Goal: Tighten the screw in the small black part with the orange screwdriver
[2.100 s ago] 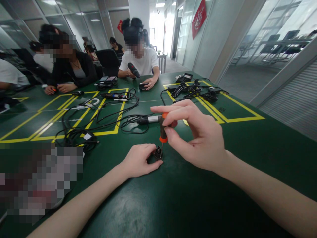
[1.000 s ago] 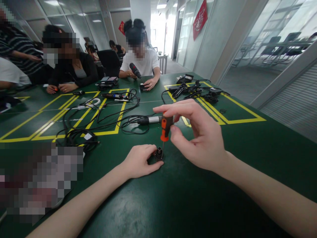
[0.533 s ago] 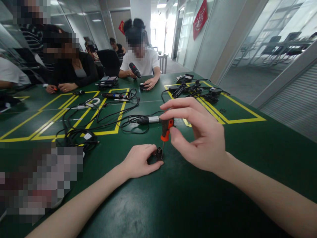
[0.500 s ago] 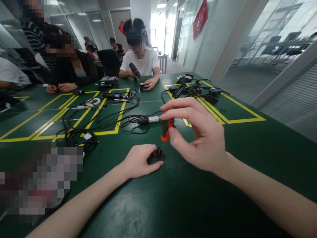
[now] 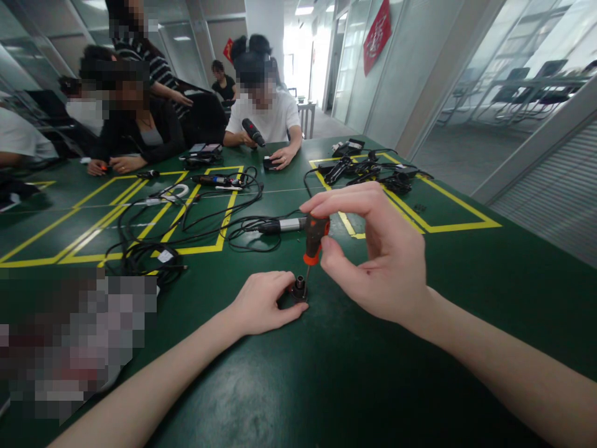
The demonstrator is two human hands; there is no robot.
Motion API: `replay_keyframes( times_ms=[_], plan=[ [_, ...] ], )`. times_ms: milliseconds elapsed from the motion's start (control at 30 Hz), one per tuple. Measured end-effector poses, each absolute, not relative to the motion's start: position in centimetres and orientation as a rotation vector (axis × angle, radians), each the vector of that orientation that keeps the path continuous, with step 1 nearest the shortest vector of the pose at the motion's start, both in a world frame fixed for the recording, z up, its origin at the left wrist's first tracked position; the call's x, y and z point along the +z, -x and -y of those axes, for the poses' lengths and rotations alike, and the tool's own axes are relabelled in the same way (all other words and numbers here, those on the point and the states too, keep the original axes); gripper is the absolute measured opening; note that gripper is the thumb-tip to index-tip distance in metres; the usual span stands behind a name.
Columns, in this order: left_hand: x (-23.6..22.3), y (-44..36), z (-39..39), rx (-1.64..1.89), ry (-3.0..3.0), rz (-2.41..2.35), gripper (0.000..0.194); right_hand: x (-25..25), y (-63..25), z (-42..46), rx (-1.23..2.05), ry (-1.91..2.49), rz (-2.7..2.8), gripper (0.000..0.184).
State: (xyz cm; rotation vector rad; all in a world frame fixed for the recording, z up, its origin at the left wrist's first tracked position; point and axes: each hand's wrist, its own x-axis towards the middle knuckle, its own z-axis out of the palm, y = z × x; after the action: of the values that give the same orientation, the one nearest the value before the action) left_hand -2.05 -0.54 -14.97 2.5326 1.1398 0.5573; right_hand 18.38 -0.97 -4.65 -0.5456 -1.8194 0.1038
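My left hand (image 5: 268, 303) rests on the green table, thumb and fingers closed around a small dark round part with a raised metal collar (image 5: 299, 287). Above it, my right hand (image 5: 373, 255) grips a short screwdriver (image 5: 316, 236) with a dark grey and orange handle, fingertips on its top and thumb at its side. The screwdriver stands nearly upright. Its thin shaft reaches down to the edge of the part; where exactly the tip sits is too small to tell.
Behind my hands lies a silver and black cylindrical tool (image 5: 284, 225) with coiled black cables (image 5: 153, 258) to its left. Black devices (image 5: 354, 168) sit within yellow tape at the right. Across the table a person (image 5: 263, 118) holds a power drill (image 5: 253, 132).
The screwdriver handle has turned in my right fingers, and those fingers have shifted slightly. My left hand and the part stay put. In the background, a person in stripes has moved right.
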Motion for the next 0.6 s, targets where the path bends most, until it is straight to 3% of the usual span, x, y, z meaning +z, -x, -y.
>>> replay_keyframes(
  times_ms=[600],
  plan=[
    [-14.96,2.01,0.53,0.520,-2.518,-1.137,0.019,-4.24,-18.29,1.15,0.042,0.539,1.861,0.033]
  ],
)
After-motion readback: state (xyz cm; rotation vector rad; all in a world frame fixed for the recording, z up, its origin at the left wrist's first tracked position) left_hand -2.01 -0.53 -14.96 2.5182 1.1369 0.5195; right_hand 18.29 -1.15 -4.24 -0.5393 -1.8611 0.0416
